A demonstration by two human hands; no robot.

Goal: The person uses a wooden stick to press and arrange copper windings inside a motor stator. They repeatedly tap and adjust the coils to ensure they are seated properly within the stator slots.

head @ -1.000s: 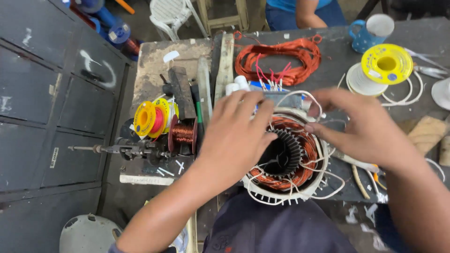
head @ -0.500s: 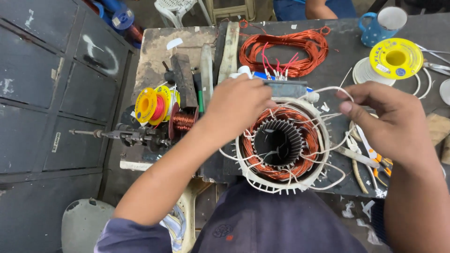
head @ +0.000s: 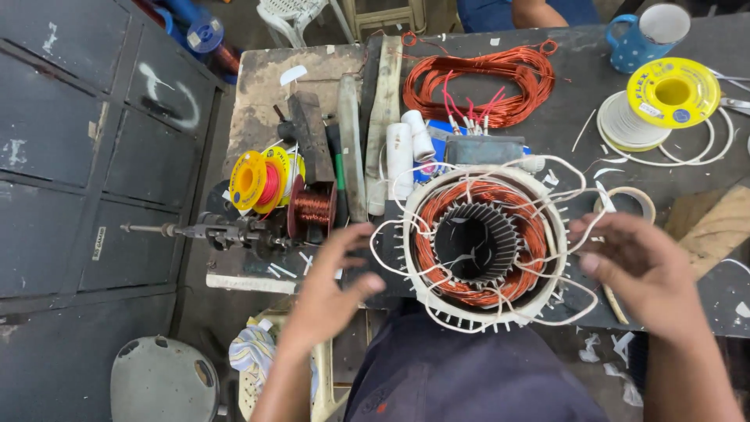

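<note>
**Both hands flank a motor stator on the bench**

A motor stator [head: 478,248] with copper windings and loose white sleeved leads sits at the near edge of the bench [head: 570,117], just in front of the person's lap. The left hand [head: 332,285] hovers just left of the stator, its fingers [head: 355,234] spread apart and holding nothing. The right hand [head: 637,270] is at the stator's right rim, fingers loosely apart among the white leads; whether they pinch one, I cannot tell. Behind the stator lies a coil of copper wire [head: 476,82]. To its left stands a yellow spool [head: 262,181]; to its far right, a yellow tape reel [head: 672,92].
</note>
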